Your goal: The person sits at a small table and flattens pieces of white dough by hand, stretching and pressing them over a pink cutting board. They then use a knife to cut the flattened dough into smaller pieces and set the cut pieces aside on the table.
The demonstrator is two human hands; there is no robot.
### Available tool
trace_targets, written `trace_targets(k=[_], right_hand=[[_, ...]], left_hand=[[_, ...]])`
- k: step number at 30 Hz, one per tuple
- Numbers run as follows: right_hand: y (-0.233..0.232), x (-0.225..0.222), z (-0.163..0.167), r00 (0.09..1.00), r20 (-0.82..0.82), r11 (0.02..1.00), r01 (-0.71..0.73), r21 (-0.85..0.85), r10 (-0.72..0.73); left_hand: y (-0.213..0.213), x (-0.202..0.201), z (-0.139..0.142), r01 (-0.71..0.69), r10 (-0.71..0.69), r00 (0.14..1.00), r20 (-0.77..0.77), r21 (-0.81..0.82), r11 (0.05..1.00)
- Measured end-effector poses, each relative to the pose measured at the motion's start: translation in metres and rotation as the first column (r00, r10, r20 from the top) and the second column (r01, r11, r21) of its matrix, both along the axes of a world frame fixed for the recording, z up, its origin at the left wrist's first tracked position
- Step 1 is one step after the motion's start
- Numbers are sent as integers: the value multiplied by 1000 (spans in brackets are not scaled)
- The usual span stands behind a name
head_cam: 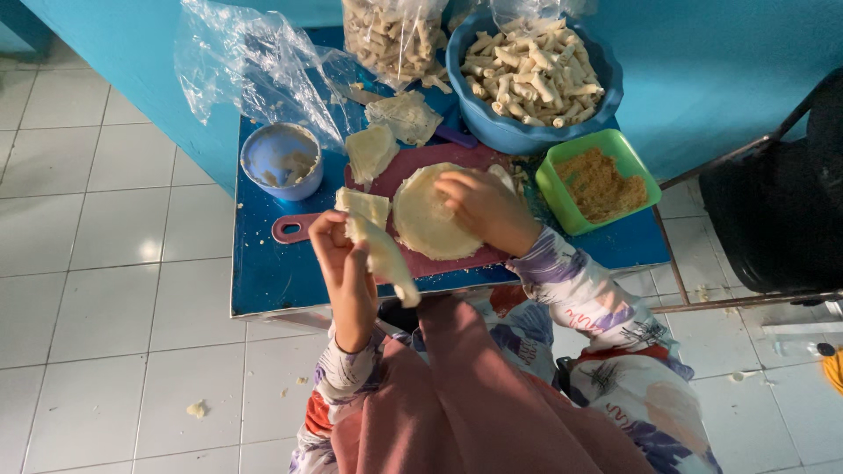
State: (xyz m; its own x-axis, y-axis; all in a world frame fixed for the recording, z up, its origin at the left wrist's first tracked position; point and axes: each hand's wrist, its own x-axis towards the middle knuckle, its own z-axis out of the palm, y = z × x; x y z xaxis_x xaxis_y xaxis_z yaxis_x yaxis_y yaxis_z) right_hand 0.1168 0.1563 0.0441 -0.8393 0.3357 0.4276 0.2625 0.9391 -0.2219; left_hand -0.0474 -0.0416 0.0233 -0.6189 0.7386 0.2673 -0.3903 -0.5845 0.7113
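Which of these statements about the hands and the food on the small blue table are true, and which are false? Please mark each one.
1. The left hand holds a pale dough strip above the table edge. True.
2. The right hand rests on the round dough sheet. True.
3. The green tub holds rolled sticks. False: it holds brown crumbs; the rolled sticks fill the blue bowl.
4. The round sheet lies straight on the floor tiles. False: it lies on a dark red board on the table.
5. A small blue cup stands left of the board. True.
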Motion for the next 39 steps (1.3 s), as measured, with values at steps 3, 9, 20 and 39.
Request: trace_targets(k=[3,9,20,39], right_hand=[[-14,-11,9,996,-34,991,-82,101,86],[-60,9,56,960,-248,917,-212,-339,130],[-81,12,85,963,-237,925,-200,-323,125],[-64,-7,27,988,-101,774,30,-633,-120]], left_hand=[[4,6,3,55,-66,990,-127,-92,994],[11,19,3,81,-90,994,-55,-151,985],[13,36,3,91,-109,980,-165,-114,989],[16,39,-9,164,-165,986,-2,-61,985]])
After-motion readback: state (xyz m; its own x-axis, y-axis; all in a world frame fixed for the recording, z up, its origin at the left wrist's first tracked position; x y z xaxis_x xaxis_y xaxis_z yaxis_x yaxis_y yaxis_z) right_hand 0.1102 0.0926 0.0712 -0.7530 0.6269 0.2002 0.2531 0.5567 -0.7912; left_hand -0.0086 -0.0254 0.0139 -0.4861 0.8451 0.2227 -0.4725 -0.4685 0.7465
